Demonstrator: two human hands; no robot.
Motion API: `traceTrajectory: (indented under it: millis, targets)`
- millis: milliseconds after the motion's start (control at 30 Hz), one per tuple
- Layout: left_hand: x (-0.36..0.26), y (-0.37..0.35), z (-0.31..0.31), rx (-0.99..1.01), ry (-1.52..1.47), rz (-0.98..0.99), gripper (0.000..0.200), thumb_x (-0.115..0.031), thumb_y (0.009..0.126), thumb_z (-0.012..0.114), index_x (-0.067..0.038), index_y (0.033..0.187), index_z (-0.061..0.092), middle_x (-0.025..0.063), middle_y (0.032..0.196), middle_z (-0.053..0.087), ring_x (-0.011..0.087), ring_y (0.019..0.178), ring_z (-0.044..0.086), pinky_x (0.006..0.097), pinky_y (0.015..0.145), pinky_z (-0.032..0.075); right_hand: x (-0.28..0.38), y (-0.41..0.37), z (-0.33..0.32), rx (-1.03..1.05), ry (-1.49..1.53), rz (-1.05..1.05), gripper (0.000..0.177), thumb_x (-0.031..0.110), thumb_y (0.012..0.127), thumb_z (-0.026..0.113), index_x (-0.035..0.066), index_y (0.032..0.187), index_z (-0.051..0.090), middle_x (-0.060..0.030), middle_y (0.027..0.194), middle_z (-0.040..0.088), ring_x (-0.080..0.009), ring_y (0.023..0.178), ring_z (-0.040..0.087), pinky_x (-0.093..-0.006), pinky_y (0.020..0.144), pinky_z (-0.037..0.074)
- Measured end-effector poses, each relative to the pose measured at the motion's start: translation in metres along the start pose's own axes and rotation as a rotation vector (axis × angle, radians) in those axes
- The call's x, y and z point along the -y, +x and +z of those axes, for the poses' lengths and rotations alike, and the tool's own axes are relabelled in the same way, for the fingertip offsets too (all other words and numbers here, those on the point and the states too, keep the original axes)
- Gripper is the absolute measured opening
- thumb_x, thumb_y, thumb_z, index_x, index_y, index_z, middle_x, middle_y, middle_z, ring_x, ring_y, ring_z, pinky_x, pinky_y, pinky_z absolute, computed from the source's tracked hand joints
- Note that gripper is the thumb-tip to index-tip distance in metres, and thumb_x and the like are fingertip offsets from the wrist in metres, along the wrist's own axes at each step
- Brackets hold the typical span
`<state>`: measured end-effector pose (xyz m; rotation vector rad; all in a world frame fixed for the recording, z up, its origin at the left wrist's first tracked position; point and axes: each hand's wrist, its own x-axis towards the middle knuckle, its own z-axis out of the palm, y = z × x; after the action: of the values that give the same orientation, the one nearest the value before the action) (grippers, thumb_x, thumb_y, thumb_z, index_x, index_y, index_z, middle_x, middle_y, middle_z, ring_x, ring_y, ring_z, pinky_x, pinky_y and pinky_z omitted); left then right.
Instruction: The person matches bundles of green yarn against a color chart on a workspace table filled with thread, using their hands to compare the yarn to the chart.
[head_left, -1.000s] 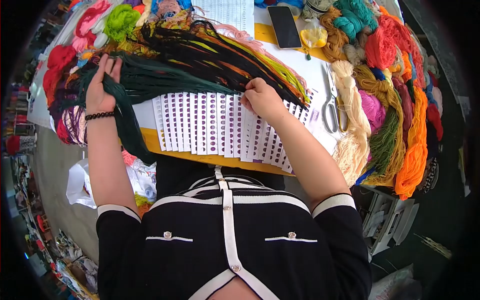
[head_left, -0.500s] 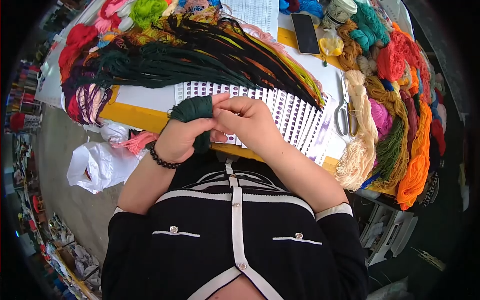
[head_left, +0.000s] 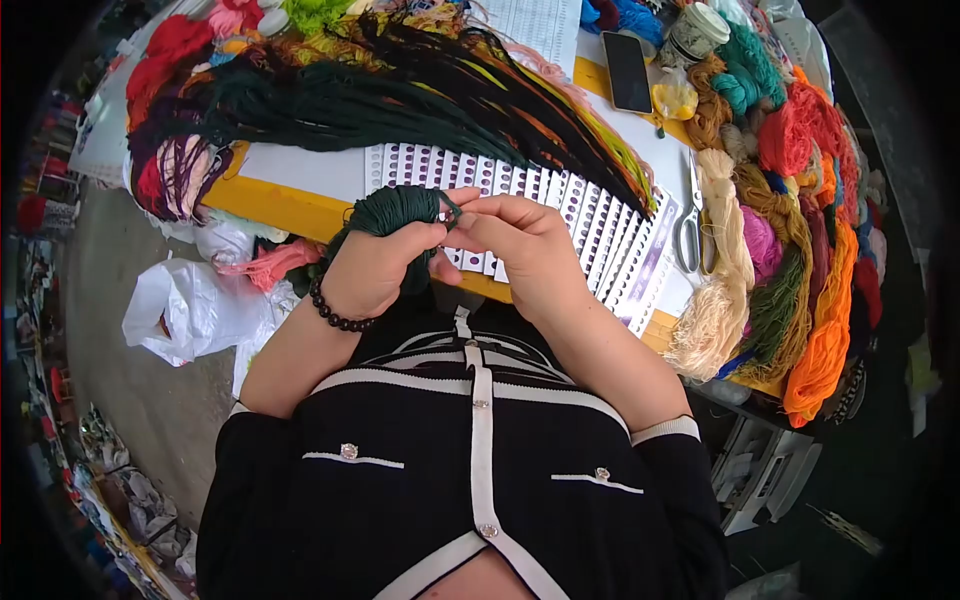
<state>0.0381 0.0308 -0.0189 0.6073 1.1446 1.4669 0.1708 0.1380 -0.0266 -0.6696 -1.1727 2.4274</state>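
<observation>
A dark green yarn bundle [head_left: 395, 210] is wrapped over my left hand [head_left: 375, 265], whose fingers close round it. My right hand [head_left: 520, 240] pinches a short strand of the green yarn just right of the bundle, and the fingertips of both hands nearly meet. Beneath and beyond them lie white cards with rows of purple dots [head_left: 600, 225]. Long dark green strands [head_left: 330, 115] and black, orange and yellow strands [head_left: 510, 100] stretch across the table above the hands.
Scissors [head_left: 688, 225] lie right of the cards, beside a cream skein [head_left: 718, 250] and an orange skein [head_left: 822, 320]. A phone [head_left: 627, 72] and a lidded jar [head_left: 695, 32] are at the back. A white plastic bag [head_left: 190, 310] sits below the table's left edge.
My right hand has drawn slightly rightward, and a green strand now shows between the hands. The yarn on my left hand looks looser and bunched. The whole view has shifted a little.
</observation>
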Motion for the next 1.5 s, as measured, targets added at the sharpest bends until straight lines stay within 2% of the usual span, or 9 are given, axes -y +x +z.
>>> traceTrajectory:
  millis: [267, 667, 733, 767, 833, 900, 967, 1233, 1500]
  targets:
    - [0.007, -0.003, -0.005, -0.018, 0.073, 0.044, 0.039, -0.007, 0.087, 0.044, 0.007, 0.124, 0.049, 0.0119, 0.107, 0.062, 0.017, 0.087, 0.063, 0.0248, 0.061, 0.05, -0.003, 0.001, 0.003, -0.021, -0.013, 0.033, 0.015, 0.005, 0.084, 0.06, -0.004, 0.095, 0.065, -0.0104, 0.089, 0.068, -0.0168, 0.084, 0.065, -0.0267, 0.079, 0.048]
    - [0.01, -0.002, -0.01, -0.077, 0.049, 0.127, 0.026, -0.003, 0.088, 0.045, 0.006, 0.106, 0.061, 0.0132, 0.109, 0.062, 0.0163, 0.083, 0.062, 0.0285, 0.068, 0.053, -0.011, 0.007, -0.003, 0.06, 0.011, -0.017, 0.011, 0.009, 0.086, 0.057, 0.0, 0.09, 0.062, -0.0092, 0.091, 0.067, -0.0166, 0.079, 0.062, -0.0284, 0.08, 0.046]
    - [0.006, 0.003, -0.024, 0.053, 0.865, 0.732, 0.03, -0.003, 0.087, 0.043, 0.006, 0.111, 0.058, 0.0136, 0.102, 0.064, 0.0196, 0.085, 0.063, 0.0314, 0.076, 0.051, -0.009, 0.012, -0.004, -0.043, 0.261, -0.008, 0.011, 0.014, 0.088, 0.051, 0.005, 0.086, 0.056, -0.0063, 0.085, 0.064, -0.0178, 0.072, 0.058, -0.031, 0.08, 0.044]
    - [0.006, 0.001, -0.026, 0.053, 0.865, 0.733, 0.03, -0.003, 0.087, 0.043, 0.006, 0.111, 0.058, 0.0136, 0.102, 0.064, 0.0196, 0.085, 0.063, 0.0314, 0.076, 0.051, -0.009, 0.015, -0.009, -0.043, 0.261, -0.009, 0.011, 0.014, 0.088, 0.051, 0.005, 0.086, 0.056, -0.0063, 0.085, 0.064, -0.0178, 0.072, 0.058, -0.031, 0.08, 0.044]
    - [0.005, -0.003, -0.028, 0.017, -0.227, 0.07, 0.035, -0.003, 0.085, 0.043, 0.007, 0.118, 0.053, 0.0136, 0.095, 0.066, 0.0213, 0.085, 0.063, 0.0322, 0.078, 0.049, -0.013, 0.018, -0.023, 0.211, 0.586, 0.102, 0.01, 0.014, 0.089, 0.05, 0.006, 0.088, 0.055, -0.005, 0.079, 0.061, -0.0163, 0.069, 0.056, -0.0301, 0.078, 0.045]
    - [0.005, -0.004, -0.022, 0.063, -0.22, 0.039, 0.04, -0.003, 0.084, 0.045, 0.008, 0.123, 0.049, 0.0123, 0.087, 0.066, 0.0185, 0.084, 0.063, 0.0284, 0.075, 0.048, -0.014, 0.015, -0.017, 0.139, 0.474, 0.114, 0.01, 0.013, 0.087, 0.054, 0.004, 0.086, 0.058, -0.0041, 0.077, 0.061, -0.0136, 0.065, 0.054, -0.0278, 0.071, 0.045]
    - [0.01, 0.0, -0.016, 0.076, -0.014, 0.017, 0.041, -0.001, 0.084, 0.046, 0.007, 0.123, 0.049, 0.0112, 0.09, 0.065, 0.0159, 0.084, 0.062, 0.0259, 0.076, 0.047, -0.007, 0.01, 0.003, 0.074, -0.03, 0.08, 0.011, 0.011, 0.085, 0.059, 0.001, 0.082, 0.061, -0.0045, 0.072, 0.06, -0.0116, 0.06, 0.053, -0.0247, 0.062, 0.045]
    - [0.019, 0.004, -0.01, -0.028, 0.2, 0.195, 0.043, 0.001, 0.084, 0.049, 0.005, 0.126, 0.049, 0.0098, 0.101, 0.063, 0.014, 0.078, 0.062, 0.0263, 0.071, 0.049, -0.013, 0.013, 0.003, 0.035, -0.072, 0.075, 0.006, 0.004, 0.081, 0.063, -0.002, 0.082, 0.063, -0.0054, 0.065, 0.059, -0.009, 0.056, 0.052, -0.0224, 0.055, 0.042]
    - [0.01, 0.0, -0.011, 0.005, -0.113, -0.035, 0.042, 0.0, 0.084, 0.043, 0.004, 0.125, 0.05, 0.0096, 0.101, 0.062, 0.0145, 0.078, 0.06, 0.0269, 0.064, 0.052, -0.007, 0.009, 0.007, 0.067, 0.043, 0.068, 0.009, 0.003, 0.082, 0.061, -0.004, 0.086, 0.064, -0.0055, 0.075, 0.061, -0.0112, 0.057, 0.053, -0.0238, 0.057, 0.044]
